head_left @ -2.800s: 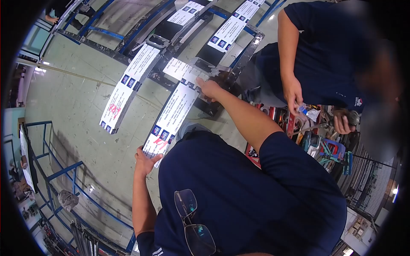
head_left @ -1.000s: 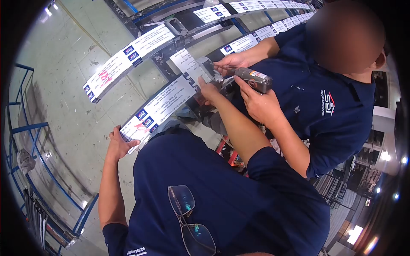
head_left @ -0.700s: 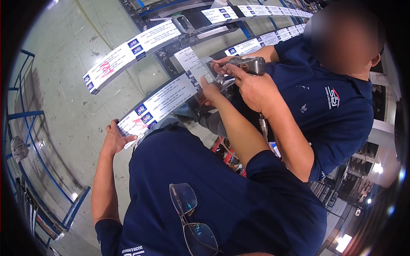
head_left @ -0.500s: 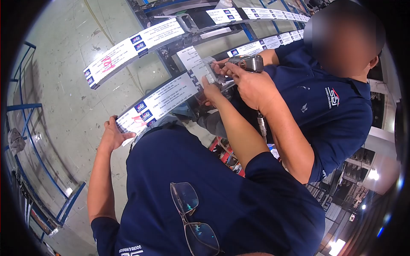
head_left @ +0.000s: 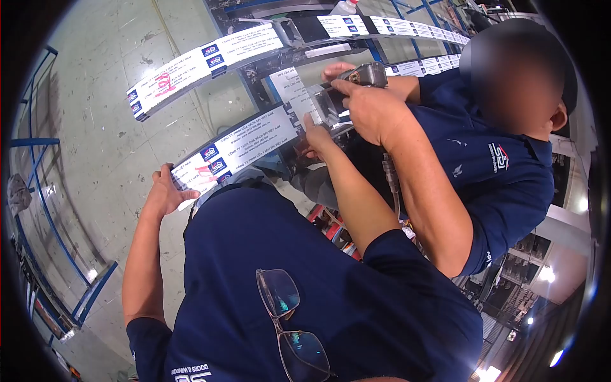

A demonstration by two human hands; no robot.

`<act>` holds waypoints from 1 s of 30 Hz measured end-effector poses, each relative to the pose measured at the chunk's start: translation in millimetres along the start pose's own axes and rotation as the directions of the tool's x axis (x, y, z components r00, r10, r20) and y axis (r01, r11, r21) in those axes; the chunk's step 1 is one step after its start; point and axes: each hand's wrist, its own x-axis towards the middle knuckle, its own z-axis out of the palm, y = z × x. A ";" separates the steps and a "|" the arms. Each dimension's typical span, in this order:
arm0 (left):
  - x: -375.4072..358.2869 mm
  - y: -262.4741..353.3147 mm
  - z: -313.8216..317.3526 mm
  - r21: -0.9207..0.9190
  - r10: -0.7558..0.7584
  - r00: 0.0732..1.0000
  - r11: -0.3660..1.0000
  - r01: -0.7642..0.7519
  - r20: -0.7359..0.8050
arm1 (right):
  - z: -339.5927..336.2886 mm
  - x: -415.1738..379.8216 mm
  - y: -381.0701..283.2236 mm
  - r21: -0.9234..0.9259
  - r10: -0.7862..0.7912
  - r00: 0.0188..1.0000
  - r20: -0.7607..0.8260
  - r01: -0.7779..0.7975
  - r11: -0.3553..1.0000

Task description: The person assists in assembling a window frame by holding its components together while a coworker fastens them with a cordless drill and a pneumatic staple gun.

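Firstly, one near bar, film-wrapped in white with printed text, blue logo squares and a red mark; it runs from the left of centre up to the middle of the frame.

Left hand: at the bar's lower-left end, clamped on it, fingers over the far edge and thumb over the near edge.

Right hand: centre of the frame, at the bar's upper-right end, where it meets a cross-piece under white film. Thumb laid on top, remaining fingers bent at the near side and partly hidden; whether it grips or only presses, cannot tell.

One far bar, similarly wrapped and marked in red, upper left of the frame, apart from the near bar.

One co-worker, right of the frame, dark blue shirt with a logo; one dark power tool in the co-worker's hands, just above and right of the right hand. A hose fitting hangs beneath the co-worker's nearer hand.

One pair of glasses, lower centre, on the wearer's navy shirt.

One blue metal frame, left edge. Floor, pale green and scuffed, upper left.
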 end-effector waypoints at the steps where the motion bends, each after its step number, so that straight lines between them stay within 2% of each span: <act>1: 0.4 -0.1 0.1 0.006 0.004 1.000 1.000 -0.004 0.000 | 0.6 -0.2 -0.3 -0.001 0.010 1.000 -0.013 -0.010 1.000; 13: -0.5 -0.3 0.0 0.003 0.011 1.000 1.000 -0.011 -0.007 | -3.1 -1.7 -2.1 -0.008 0.026 0.997 0.068 -0.025 1.000; 30: 3.2 -5.7 3.9 0.024 0.023 1.000 0.999 -0.023 -0.016 | -2.1 2.8 2.7 0.003 -0.003 0.999 0.037 0.003 1.000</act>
